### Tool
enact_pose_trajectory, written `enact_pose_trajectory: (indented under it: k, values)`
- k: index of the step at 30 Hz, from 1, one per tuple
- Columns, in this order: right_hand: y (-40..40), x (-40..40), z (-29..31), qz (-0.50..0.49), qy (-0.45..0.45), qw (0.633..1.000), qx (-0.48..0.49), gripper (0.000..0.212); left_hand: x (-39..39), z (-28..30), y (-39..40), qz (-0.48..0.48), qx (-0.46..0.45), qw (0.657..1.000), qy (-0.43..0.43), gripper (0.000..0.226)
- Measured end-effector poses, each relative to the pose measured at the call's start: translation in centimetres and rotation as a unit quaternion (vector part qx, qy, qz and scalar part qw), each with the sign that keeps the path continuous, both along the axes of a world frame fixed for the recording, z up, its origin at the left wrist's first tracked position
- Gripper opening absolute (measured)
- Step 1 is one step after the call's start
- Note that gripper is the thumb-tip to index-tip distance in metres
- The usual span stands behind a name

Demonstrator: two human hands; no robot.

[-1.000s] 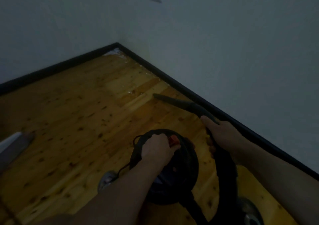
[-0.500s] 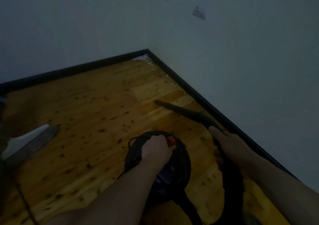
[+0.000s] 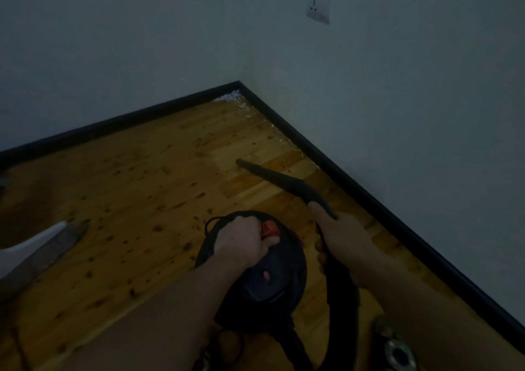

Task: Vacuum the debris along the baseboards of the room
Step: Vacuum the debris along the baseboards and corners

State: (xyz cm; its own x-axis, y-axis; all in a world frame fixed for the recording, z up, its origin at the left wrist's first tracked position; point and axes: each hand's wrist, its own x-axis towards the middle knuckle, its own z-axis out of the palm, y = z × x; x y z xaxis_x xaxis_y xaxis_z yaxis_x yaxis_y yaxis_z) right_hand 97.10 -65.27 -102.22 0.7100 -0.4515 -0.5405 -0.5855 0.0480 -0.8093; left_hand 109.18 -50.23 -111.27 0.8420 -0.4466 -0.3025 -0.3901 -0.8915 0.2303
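My left hand [image 3: 241,241] grips the top handle of a round black vacuum canister [image 3: 272,279], next to its red switch [image 3: 269,228]. My right hand [image 3: 345,240] is closed around the black hose where it joins the crevice nozzle [image 3: 272,176]. The nozzle points toward the corner, its tip just above the wooden floor and short of the black baseboard [image 3: 341,171]. White debris [image 3: 231,96] is piled in the corner, and small crumbs trail along the right baseboard.
A wall socket [image 3: 318,8] sits high on the right wall. At the left edge, a pale object and a dark plank-like piece [image 3: 48,250] lie on the floor. A round metal part [image 3: 399,352] shows at the bottom right. The room is dim.
The view has swung left and upward, so the corner now sits further right and the wall socket has come into view. Both hands keep their holds; the nozzle points at the corner as before.
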Motion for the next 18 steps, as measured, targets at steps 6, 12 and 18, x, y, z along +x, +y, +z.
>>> enact_pose_trajectory:
  k: [6,12,18]
  values:
    - [-1.7,-0.8,0.3,0.009,-0.002,0.999,-0.038,0.046,-0.1,0.0,-1.1,0.015,-0.001,1.0,0.024,0.052]
    - [-3.1,-4.1,0.3,-0.029,0.02,0.998,-0.045,0.046,-2.2,0.4,-1.5,0.013,-0.008,1.0,-0.002,0.07]
    - [-4.4,-7.8,0.4,-0.066,0.022,0.997,-0.031,0.054,-5.1,0.3,-2.4,-0.014,-0.023,1.0,-0.005,0.077]
